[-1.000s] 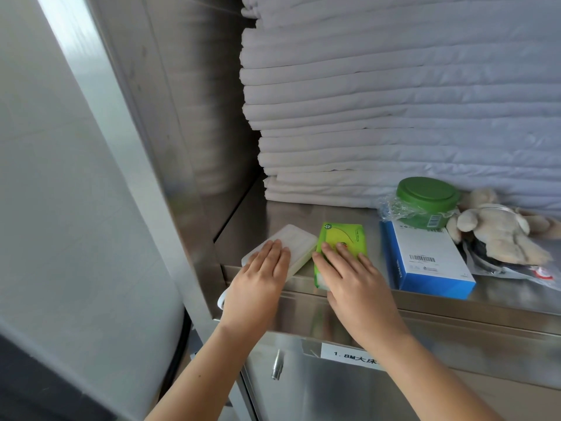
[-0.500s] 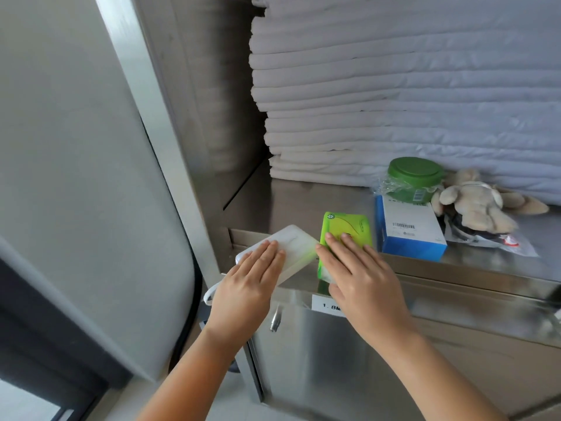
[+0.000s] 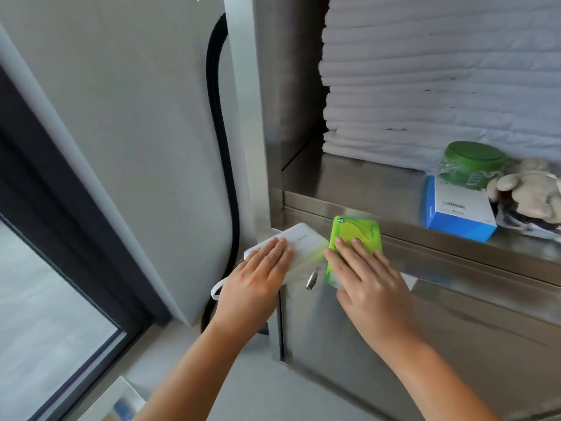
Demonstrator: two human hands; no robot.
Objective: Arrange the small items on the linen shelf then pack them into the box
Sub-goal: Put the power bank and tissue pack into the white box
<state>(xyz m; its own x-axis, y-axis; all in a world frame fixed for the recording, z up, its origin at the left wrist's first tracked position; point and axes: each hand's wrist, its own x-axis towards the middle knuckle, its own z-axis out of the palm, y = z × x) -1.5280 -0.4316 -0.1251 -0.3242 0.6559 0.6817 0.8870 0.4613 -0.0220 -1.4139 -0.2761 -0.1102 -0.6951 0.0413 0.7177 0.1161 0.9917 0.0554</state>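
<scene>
The left hand lies with straight fingers across the top of the white power bank, and the right hand does the same over the green packet. Both thumbs are hidden underneath, so each hold is most likely a flat pinch, fingers above and thumb below. Both items sit side by side just in front of and below the lip of the shelf, over the cabinet door knob, with nothing under them. The grip alone carries them, so the step seems to be taking this first pair towards the box. To do it well, keep each item level and pinched near its middle, since the slick packet wrapper could slide out of a shallow hold. Mind the strap loop dangling from the power bank, which could snag on the knob or the door edge. A pale corner at the lower left may be the box, though that cannot be told for sure. Lay these flat pieces in first, against one wall, leaving room for the blue carton, the green-lidded jar and the plush toy waiting on the shelf in front of the stacked linen
</scene>
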